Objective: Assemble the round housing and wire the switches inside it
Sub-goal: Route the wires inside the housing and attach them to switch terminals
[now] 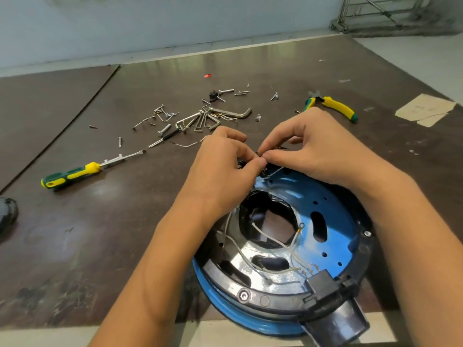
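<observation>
The round housing (335, 236) lies open side up at the table's near edge, blue and shiny inside with a black rim and a black handle toward me. Several pale wires (270, 239) run across its inside, one ending in a ring terminal. My left hand (223, 169) and my right hand (323, 149) meet over the housing's far rim, fingertips together. Both pinch a small black part (259, 154) with a wire leading down from it; most of it is hidden by my fingers.
A green-and-yellow screwdriver (72, 174) lies to the left. Loose screws, bolts and hex keys (200, 118) are scattered behind my hands. Yellow-handled pliers (335, 106) lie at the back right, near a paper scrap (426, 110). A dark object (7, 214) sits at the left edge.
</observation>
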`<action>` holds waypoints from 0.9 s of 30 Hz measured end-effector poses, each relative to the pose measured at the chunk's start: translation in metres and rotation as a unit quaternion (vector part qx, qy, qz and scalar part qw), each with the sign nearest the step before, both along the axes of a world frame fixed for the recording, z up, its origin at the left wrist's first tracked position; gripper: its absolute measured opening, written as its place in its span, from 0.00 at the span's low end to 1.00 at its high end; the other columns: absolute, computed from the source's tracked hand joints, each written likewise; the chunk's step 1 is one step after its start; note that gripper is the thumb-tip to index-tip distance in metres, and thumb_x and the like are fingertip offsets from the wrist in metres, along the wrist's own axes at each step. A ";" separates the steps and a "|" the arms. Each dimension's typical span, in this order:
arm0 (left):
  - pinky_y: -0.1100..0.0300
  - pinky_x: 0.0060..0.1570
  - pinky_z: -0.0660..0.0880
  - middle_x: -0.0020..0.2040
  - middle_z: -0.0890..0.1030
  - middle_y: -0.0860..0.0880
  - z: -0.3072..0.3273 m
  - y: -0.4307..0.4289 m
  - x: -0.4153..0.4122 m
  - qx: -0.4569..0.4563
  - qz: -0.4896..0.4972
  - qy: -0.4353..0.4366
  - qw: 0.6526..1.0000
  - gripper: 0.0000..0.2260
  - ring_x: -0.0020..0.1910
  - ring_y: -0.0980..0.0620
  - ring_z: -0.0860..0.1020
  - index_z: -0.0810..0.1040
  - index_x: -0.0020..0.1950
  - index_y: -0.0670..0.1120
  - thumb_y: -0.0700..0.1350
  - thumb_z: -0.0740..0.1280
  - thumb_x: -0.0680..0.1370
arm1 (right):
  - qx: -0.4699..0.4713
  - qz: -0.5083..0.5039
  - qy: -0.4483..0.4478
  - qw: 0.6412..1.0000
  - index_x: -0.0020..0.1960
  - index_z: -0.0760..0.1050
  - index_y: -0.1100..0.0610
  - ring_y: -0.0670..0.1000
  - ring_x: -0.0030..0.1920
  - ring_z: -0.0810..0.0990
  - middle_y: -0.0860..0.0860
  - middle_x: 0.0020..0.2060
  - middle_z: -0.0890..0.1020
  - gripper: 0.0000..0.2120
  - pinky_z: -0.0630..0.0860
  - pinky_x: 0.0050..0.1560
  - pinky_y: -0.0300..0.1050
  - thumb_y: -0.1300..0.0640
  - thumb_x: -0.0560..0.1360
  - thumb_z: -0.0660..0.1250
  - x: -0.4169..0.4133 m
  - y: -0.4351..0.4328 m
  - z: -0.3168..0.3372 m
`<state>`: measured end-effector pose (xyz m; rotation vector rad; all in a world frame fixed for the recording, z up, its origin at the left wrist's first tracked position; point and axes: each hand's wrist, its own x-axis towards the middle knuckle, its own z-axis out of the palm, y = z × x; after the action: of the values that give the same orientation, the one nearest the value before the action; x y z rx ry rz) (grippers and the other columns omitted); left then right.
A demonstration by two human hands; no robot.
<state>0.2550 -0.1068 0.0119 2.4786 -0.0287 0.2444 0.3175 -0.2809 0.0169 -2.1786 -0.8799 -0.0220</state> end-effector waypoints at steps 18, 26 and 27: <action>0.56 0.55 0.73 0.65 0.74 0.54 -0.007 0.001 0.001 0.056 -0.010 0.007 0.998 0.06 0.63 0.54 0.72 0.86 0.44 0.55 0.53 0.70 0.76 | -0.073 0.009 0.005 0.997 0.37 0.80 0.37 0.40 0.51 0.76 0.43 0.51 0.79 0.12 0.68 0.48 0.32 0.54 0.70 0.77 0.003 0.003 -0.008; 0.48 0.54 0.76 0.62 0.74 0.56 -0.009 -0.002 0.005 0.088 -0.030 0.022 0.995 0.06 0.58 0.53 0.75 0.86 0.44 0.54 0.54 0.71 0.75 | -0.123 -0.025 -0.007 0.992 0.44 0.75 0.45 0.44 0.47 0.77 0.43 0.46 0.78 0.13 0.72 0.44 0.38 0.51 0.68 0.78 0.005 0.007 -0.012; 0.48 0.54 0.76 0.61 0.75 0.56 -0.009 -0.002 0.005 0.089 -0.032 0.023 0.995 0.06 0.57 0.53 0.76 0.86 0.44 0.54 0.54 0.71 0.75 | -0.116 -0.029 0.000 0.993 0.48 0.72 0.45 0.42 0.47 0.77 0.42 0.46 0.77 0.17 0.70 0.43 0.35 0.51 0.68 0.79 0.005 0.006 -0.013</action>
<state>0.2605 -0.1088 0.0027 2.6544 -0.1147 0.1639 0.3225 -0.2746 0.0040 -2.4198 -0.8559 0.0544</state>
